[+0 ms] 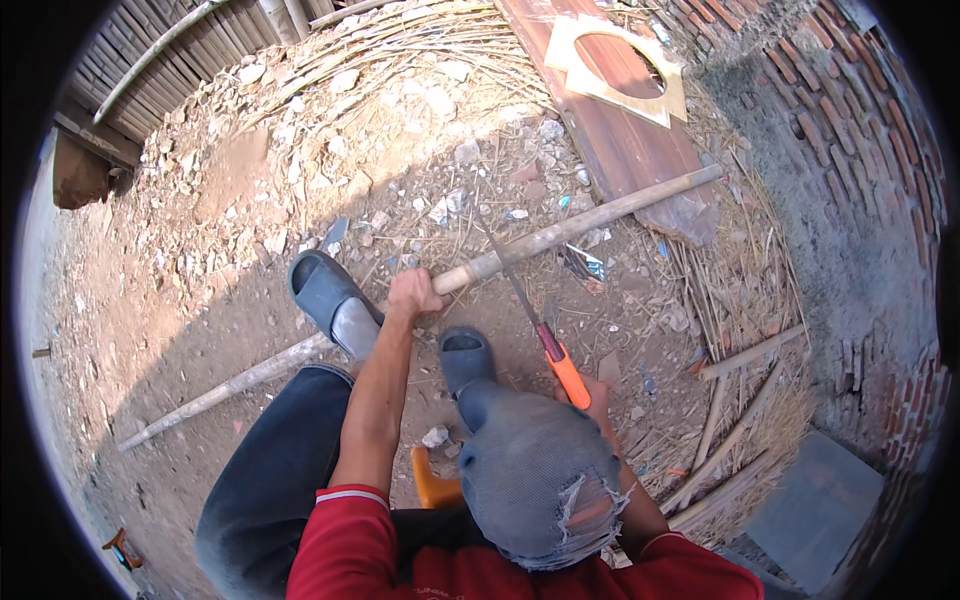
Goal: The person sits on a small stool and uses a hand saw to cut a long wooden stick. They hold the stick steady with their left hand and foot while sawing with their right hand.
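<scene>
A long bamboo pole [560, 232] lies slanted across the dirt, from lower left to upper right. My left hand [414, 294] grips it near its middle, just beside my left foot in a dark slipper [322, 290], which rests on the pole. My right hand [597, 397], mostly hidden behind my right knee, holds a hand saw by its orange handle [566, 374]. The saw's thin blade [508, 272] reaches up and meets the pole right of my left hand. My right foot in a dark slipper [466, 356] stands just below the pole.
A reddish board [622, 140] lies at the top with a pale frame with a round hole [612, 62] on it. A brick wall [850, 130] curves along the right. Loose bamboo sticks [730, 440], straw and rubble cover the ground. An orange stool [432, 485] is under me.
</scene>
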Available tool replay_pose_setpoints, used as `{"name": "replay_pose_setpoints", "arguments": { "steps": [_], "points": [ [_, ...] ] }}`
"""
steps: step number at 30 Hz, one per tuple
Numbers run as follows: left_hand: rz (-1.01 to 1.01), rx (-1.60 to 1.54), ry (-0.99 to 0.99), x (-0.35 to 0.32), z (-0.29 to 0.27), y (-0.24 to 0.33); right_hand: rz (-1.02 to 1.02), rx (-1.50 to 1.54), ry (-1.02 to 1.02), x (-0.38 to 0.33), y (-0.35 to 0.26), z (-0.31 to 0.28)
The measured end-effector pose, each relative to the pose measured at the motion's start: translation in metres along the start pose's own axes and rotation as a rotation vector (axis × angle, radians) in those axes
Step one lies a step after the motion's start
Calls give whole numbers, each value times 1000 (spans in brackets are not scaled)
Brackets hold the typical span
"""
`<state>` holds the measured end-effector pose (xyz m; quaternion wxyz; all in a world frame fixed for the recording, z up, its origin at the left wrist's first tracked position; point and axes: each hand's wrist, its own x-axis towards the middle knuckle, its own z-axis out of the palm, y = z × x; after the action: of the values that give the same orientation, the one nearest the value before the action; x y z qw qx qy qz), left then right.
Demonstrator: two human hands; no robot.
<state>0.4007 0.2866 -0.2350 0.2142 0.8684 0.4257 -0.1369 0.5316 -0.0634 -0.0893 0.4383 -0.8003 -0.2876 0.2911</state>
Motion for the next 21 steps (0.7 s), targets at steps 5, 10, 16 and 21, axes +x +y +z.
{"name": "replay_pose_setpoints", "arguments": {
  "steps": [5,10,16,21],
  "points": [
    [61,25,16,0,9,-2,-80,-16,-30,-23,-13,-14],
    [64,-11,51,2,23,-8,37,5,-41,-70,-33,-46],
    [61,-9,54,-10,33,9,-139,-134,74,90,-15,41],
    [-8,-27,-19,-4,20,-5,-71,-68,-20,141,-50,31]
  ]
}}
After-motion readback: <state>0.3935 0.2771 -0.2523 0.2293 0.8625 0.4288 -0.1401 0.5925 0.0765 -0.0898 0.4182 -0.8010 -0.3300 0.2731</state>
